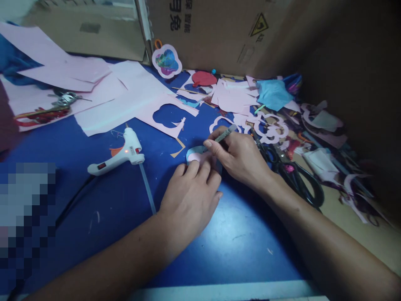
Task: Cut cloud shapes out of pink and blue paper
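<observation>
My left hand (194, 188) lies over a small pink paper piece (194, 157), its fingers spread and pressing down. A light blue sheet (193, 150) shows under the pink piece's edge; the rest is covered by my fingers. My right hand (241, 154) is closed around a pen (227, 132) with a grey, see-through barrel, tilted up to the right. The pen's tip is hidden behind my fingers, close to the paper's edge. Left of my hands lies a white hot glue gun (120, 154) with an orange trigger, a glue stick (147, 188) sticking out its back.
Pink paper sheets (109, 96) cover the back left. A flower-shaped ornament (167, 61) leans against a cardboard box (216, 37). Black-handled scissors (308, 184) lie right of my right hand, among paper scraps (272, 127). A light blue bundle (274, 94) sits at back right.
</observation>
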Tool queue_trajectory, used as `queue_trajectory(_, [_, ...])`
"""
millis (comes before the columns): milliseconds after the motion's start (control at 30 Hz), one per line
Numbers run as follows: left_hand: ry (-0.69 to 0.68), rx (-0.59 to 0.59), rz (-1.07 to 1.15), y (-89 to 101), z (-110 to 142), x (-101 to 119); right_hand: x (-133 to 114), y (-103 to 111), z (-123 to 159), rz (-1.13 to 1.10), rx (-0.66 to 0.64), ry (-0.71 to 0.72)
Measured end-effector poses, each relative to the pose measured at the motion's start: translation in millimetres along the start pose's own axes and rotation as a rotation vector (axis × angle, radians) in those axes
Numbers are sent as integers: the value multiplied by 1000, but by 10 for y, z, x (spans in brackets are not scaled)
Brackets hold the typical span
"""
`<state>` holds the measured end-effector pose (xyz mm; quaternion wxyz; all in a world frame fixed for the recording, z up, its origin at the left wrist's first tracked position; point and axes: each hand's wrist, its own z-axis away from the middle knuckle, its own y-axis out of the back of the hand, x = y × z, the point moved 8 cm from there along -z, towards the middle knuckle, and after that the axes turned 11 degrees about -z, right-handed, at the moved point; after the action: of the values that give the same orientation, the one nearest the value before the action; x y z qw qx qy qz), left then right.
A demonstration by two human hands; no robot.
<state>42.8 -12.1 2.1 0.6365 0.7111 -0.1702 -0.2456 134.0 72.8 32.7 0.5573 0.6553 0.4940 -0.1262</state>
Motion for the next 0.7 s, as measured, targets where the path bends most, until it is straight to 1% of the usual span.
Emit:
queue_trajectory(100, [-1, 2, -10, 0, 5, -1, 4, 15, 0, -3, 13, -3])
queue_trajectory(300, [5, -8, -11, -1, 4, -6, 1, -12, -1, -13, -12, -19])
queue_trajectory(533, [0, -15, -13, 11, -2, -7, 57, 59, 10, 17, 42, -10])
queue_trajectory(700, [-1, -3, -8, 18, -2, -8, 59, 48, 9, 37, 19, -11])
